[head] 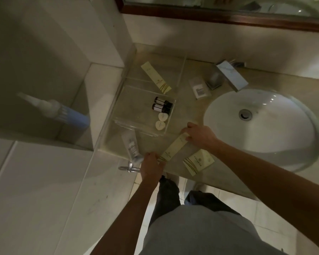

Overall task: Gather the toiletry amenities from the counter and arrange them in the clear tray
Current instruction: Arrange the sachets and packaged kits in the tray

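Note:
A long cream box (173, 147) lies slanted on the counter in front of the clear tray (122, 92). My left hand (151, 166) pinches its near end and my right hand (199, 136) grips its far end. Inside the tray lie another long cream box (156, 77), two dark bottles (161, 105) and two round cream caps (161, 120). A wider cream box (198, 161) rests near the counter's front edge. A white tube (131, 146) lies left of my left hand. A small white packet (200, 88) sits right of the tray.
A white round sink (261, 122) fills the counter's right side, with a chrome tap (230, 74) behind it. A mirror's wooden frame (210, 15) runs along the wall. A blue-and-white bottle (53, 109) stands on the tiled ledge at left. A chrome ring (129, 167) hangs below the counter edge.

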`<control>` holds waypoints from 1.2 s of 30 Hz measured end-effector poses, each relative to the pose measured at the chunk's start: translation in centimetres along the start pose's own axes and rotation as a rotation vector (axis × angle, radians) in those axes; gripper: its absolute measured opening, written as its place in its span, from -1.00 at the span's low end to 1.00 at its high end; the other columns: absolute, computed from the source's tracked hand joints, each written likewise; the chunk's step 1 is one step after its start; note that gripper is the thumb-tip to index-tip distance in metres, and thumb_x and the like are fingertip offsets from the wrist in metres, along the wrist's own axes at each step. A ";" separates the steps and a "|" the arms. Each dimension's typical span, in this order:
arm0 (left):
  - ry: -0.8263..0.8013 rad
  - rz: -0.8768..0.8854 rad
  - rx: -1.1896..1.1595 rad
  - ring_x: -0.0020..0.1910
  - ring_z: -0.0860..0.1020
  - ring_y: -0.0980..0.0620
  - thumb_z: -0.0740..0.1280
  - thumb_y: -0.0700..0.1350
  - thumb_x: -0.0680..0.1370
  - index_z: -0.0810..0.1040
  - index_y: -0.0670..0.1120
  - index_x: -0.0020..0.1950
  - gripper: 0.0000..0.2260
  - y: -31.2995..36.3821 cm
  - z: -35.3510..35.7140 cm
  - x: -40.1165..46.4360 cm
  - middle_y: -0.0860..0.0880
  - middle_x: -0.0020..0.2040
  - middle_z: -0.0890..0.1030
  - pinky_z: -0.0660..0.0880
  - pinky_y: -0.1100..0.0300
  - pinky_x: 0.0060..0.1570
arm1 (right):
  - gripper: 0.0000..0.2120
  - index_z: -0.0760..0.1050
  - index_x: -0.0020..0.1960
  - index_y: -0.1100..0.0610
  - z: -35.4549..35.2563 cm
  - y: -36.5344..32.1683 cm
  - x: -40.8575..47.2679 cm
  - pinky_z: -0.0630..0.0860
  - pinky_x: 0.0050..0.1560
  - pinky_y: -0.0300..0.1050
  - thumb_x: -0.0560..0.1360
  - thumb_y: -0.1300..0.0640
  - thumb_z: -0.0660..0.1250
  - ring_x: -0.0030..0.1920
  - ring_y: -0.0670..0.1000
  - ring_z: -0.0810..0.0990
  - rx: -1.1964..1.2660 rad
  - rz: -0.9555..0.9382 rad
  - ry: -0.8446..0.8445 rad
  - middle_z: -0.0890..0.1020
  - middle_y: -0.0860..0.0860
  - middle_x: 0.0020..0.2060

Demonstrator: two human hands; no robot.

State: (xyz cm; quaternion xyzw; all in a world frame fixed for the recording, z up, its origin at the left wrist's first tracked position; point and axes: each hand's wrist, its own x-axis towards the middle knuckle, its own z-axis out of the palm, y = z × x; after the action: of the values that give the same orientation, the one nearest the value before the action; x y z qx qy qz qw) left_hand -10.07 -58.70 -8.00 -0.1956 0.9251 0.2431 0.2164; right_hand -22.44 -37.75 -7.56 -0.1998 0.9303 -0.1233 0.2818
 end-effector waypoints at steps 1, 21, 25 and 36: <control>-0.025 -0.012 0.016 0.03 0.58 -0.06 0.41 -0.01 0.52 0.50 -0.10 0.13 -0.73 0.0 -0.1 0.2 -0.05 0.07 0.56 0.54 0.11 -0.04 | -0.71 0.47 0.31 -0.04 0.0 0.0 0.0 0.53 0.00 -0.03 0.59 0.05 0.28 0.06 0.09 0.58 -0.002 0.005 -0.001 0.46 -0.02 0.11; -0.053 0.175 0.057 -0.08 0.62 -0.02 0.44 0.01 0.49 0.68 -0.03 -0.07 -0.87 -1.4 -14.7 11.9 -0.05 -0.08 0.68 0.49 0.18 -0.10 | -0.83 0.65 -0.01 0.11 -1.3 -5.4 -0.7 0.49 -0.23 -0.09 0.54 0.02 0.38 -0.23 -0.01 0.55 0.437 0.305 0.416 0.57 -0.01 -0.19; 0.102 0.158 0.045 -0.07 0.66 -0.08 0.47 0.02 0.44 0.72 -0.04 -0.04 -0.82 -2.0 -19.7 17.7 -0.06 -0.08 0.71 0.53 0.16 -0.12 | -0.77 0.64 0.07 0.08 -2.7 -10.7 4.4 0.36 -0.31 -0.24 0.60 -0.02 0.29 -0.26 -0.10 0.52 0.471 0.382 0.437 0.64 0.00 -0.13; 0.085 0.157 0.329 -0.02 0.66 -0.16 0.38 -0.08 0.47 0.70 -0.04 -0.02 -0.85 -2.7 -18.1 22.5 -0.11 -0.04 0.69 0.57 0.06 -0.09 | -0.77 0.66 -0.19 0.13 -0.2 -14.0 10.2 0.37 -0.38 -0.17 0.51 0.03 0.32 -0.35 0.00 0.51 0.243 0.502 0.331 0.57 0.02 -0.27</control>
State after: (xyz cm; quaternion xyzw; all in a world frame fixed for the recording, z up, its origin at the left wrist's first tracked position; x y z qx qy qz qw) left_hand -32.97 -76.34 -5.89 -0.0949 0.9731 0.0963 0.1865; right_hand -26.07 -54.71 -7.48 0.0935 0.9622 -0.1908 0.1703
